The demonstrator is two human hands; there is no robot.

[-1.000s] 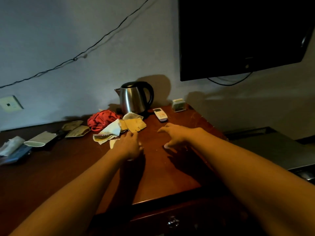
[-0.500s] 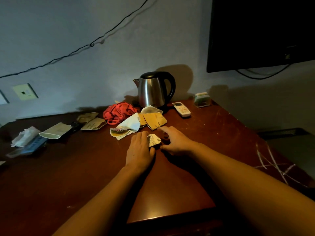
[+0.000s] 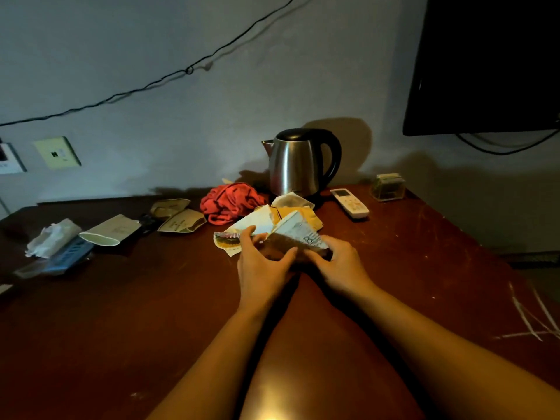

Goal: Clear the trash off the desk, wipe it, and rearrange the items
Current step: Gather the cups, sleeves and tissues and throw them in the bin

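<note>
Both hands meet on the desk point(image 3: 424, 268) over a folded paper wrapper point(image 3: 298, 234). The left hand point(image 3: 263, 262) pinches its near edge, and the right hand point(image 3: 339, 262) curls around its right end. The wrapper seems light and thin, easy to crumple. More paper scraps point(image 3: 260, 222) lie just behind the fingers; gathering them together by the edges should work.
</note>
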